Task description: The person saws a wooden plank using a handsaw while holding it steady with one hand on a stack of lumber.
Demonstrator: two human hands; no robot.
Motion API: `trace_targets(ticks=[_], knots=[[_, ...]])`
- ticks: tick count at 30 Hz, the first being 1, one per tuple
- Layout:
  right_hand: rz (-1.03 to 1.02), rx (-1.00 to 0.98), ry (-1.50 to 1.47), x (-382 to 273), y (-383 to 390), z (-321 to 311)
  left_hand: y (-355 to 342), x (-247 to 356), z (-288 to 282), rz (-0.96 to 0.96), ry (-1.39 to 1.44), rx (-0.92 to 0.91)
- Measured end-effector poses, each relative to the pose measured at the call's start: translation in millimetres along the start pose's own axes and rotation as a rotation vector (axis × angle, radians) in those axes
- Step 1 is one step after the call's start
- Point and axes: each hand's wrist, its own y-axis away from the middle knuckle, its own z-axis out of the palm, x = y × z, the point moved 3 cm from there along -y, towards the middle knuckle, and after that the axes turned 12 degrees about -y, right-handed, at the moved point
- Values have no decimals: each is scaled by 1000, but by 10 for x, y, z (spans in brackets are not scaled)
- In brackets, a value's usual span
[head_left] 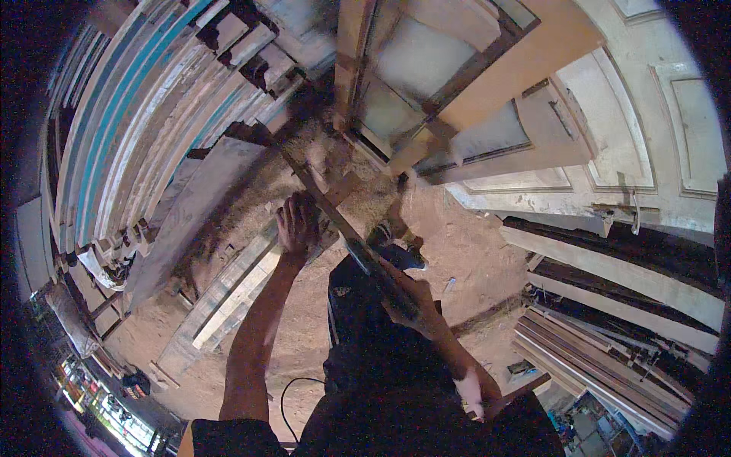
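Grasping with the right hand (417, 299) the near end of a long, narrow strip (354, 245), with fingers closed round it and the forearm slanting in from the lower right. Holding the strip aslant in front of the body, with its far end up and to the left. Can't tell from this angle whether to call it a board or a tool. Reaching forward with the left arm, with the left hand (301, 228) just left of the strip, back uppermost and fingers bent, over the upper end of a pale plank (236, 301). Can't tell whether gripping that plank or merely resting on it. Below, a floor of reddish-brown earth (464, 305), in a dim, crowded room with a bright patch (114, 415) at the lower left. Near the left forearm, a thin, looping dark cable (283, 400). Hemmed in on the left by a tall stack of boards (129, 114), partly teal-edged. Crowded ahead, near the strip's far end, by panelled frames (487, 87), then by pale panelled doors (617, 114). Flanked farther right by long planks (609, 266), above a bundle of narrow lengths (594, 369).
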Motion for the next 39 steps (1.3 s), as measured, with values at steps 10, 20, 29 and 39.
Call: trace_targets(ticks=[10,20,29,39], knots=[[-33,53,35,-50,132,55,-128,6,112,-58,172,-161],[-38,119,-90,101,206,246,-88,15,175,-44,60,-20],[-168,136,-132,109,178,319,-139,-17,35,9,49,182],[-42,53,-93,-201,-22,361,-21,-149,271,-3,118,68]])
